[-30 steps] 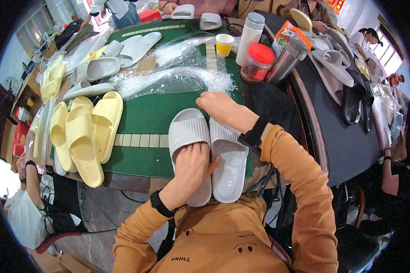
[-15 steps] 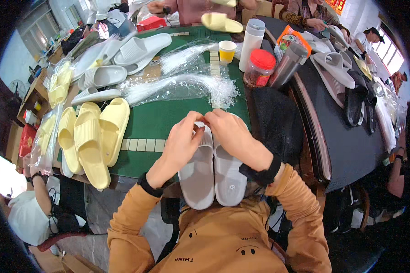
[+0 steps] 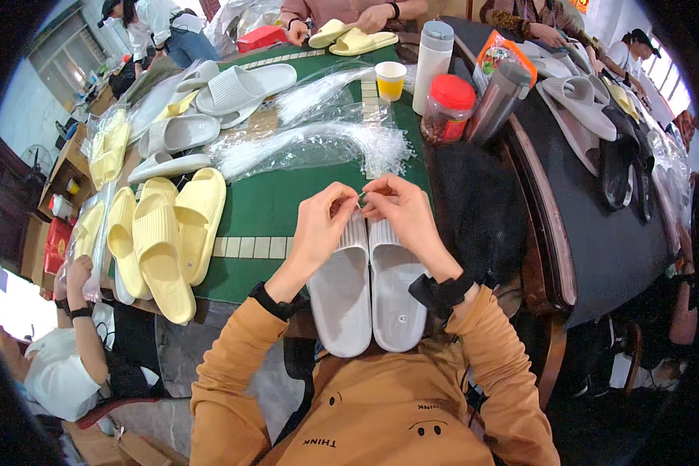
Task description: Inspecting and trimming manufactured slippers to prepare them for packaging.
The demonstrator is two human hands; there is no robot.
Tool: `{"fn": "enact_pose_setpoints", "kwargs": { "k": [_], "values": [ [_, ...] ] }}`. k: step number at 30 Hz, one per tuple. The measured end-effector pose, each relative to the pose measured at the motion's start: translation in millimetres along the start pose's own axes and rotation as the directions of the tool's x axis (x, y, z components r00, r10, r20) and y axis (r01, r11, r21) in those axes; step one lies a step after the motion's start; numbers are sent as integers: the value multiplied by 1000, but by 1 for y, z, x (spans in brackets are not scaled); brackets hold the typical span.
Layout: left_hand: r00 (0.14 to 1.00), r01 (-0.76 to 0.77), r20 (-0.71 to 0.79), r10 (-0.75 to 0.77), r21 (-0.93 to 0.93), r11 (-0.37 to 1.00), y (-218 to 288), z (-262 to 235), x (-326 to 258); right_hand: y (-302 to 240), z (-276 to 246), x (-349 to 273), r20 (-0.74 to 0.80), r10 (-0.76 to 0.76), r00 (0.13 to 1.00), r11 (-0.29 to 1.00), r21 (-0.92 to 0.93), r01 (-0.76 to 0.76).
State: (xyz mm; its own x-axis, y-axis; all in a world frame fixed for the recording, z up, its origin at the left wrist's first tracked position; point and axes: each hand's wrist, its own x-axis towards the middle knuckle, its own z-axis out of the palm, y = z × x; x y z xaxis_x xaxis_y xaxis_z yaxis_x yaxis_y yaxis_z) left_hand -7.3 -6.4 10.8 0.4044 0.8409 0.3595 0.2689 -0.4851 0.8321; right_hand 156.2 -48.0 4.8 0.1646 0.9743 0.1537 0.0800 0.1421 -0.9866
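2 grey slippers (image 3: 340, 303) side by side at near edge of bench (image 3: 256, 206). Left hand (image 3: 324, 221) and right hand (image 3: 402, 215): fingertips pinched above toe ends (item between them: cannot tell). Align toes evenly; use small, steady fingertip movements.

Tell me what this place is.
Probably a slipper-finishing or packing workshop: grey slippers and yellow slippers at a green table, bundled white strands, and another person opposite with a yellow pair.

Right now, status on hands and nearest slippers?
Left hand, right hand: pinched, nearly meeting at toes of grey slippers. Pair side by side, toes partly hidden. Yellow slippers left, clear.
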Motion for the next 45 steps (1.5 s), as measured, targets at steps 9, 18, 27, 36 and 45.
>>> {"fn": "enact_pose_setpoints", "kwargs": {
  "k": [9, 18, 27, 36, 45],
  "values": [
    [996, -86, -12, 88, 75, 993, -2, 0, -3, 7, 0, 3, 0, 55, 998, 968, 246, -54],
    [999, -47, 6, 47, 58, 997, -1, 0, -5, 6, -4, 1, 37, 62, 997, 979, 193, -68],
    [998, -51, 26, 50, 65, 997, -4, 0, -5, 9, -3, 1, 78, -13, 997, 995, 103, 5],
    [997, -69, 40, 67, 53, 996, -5, -1, -5, 5, -2, -2, 77, -41, 996, 999, 37, 39],
    [998, -58, -11, 58, 24, 998, -1, 0, -5, 6, -3, -2, 44, -42, 998, 999, 36, 40]
  ]
}}
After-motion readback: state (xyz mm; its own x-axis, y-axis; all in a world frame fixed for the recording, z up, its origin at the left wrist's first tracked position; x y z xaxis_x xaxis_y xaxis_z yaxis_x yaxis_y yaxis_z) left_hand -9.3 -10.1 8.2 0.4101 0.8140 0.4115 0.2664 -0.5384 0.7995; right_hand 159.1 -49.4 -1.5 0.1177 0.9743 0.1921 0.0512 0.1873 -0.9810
